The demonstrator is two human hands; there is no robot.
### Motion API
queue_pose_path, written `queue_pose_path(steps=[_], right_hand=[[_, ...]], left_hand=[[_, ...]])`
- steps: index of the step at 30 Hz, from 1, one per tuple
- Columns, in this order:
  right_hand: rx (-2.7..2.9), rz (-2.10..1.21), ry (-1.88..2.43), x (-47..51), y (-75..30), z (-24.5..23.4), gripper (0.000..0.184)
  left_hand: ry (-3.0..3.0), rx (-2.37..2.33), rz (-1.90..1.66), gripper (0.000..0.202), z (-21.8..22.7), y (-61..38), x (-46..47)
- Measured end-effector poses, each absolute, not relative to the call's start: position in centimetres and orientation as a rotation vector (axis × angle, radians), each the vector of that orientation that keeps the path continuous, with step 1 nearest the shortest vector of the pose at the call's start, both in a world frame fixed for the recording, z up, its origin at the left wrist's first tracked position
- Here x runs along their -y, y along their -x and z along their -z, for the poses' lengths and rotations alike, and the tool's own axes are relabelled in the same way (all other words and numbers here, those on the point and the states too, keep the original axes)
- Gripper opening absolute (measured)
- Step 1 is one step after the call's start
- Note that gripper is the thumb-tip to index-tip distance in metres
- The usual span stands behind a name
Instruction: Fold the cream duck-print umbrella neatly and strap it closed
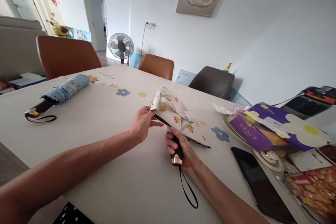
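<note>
A cream folding umbrella (176,110) with small cartoon prints is held over the table, its canopy loose and partly spread in folds. My right hand (185,148) is wrapped round its black handle, which ends in a gold cap with a black wrist strap (189,192) hanging down. With thumb and fingers, my left hand (144,123) pinches the near left edge of the canopy fabric. To the left lies a second folding umbrella (68,89), light blue and gathered narrow, its black and gold handle toward me.
The table (105,119) wears a pale cover with printed flowers. At the right are a black phone (259,178), a purple tissue box (252,131) and a plastic box of snacks (312,189). Chairs (68,56) line the far side, with a fan (121,46) behind.
</note>
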State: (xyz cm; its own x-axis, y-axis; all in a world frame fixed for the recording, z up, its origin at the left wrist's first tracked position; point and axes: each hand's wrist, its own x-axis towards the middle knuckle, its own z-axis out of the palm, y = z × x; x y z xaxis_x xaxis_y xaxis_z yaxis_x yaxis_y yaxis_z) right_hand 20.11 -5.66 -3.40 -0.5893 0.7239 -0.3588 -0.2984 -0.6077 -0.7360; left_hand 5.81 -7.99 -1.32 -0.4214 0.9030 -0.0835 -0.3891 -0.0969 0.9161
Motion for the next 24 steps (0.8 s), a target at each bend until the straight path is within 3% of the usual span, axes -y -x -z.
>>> queue_pose_path(steps=[7,15,24], right_hand=[[0.965,-2.089,0.944,6.0,-19.8,3.3,0.025],[0.896,-2.083,0.982,5.2,-20.3,3.0,0.031],[1.137,-1.752,1.218,5.3,-20.2,2.9,0.035]], left_hand=[[-0.765,-1.137,-1.782,0.014,0.0,-5.5,8.7],[-0.574,-1.102,-1.688,0.004,0.8,-5.1,8.2],[-0.582,-1.111,-1.721,0.013,1.3,-5.0,7.7]])
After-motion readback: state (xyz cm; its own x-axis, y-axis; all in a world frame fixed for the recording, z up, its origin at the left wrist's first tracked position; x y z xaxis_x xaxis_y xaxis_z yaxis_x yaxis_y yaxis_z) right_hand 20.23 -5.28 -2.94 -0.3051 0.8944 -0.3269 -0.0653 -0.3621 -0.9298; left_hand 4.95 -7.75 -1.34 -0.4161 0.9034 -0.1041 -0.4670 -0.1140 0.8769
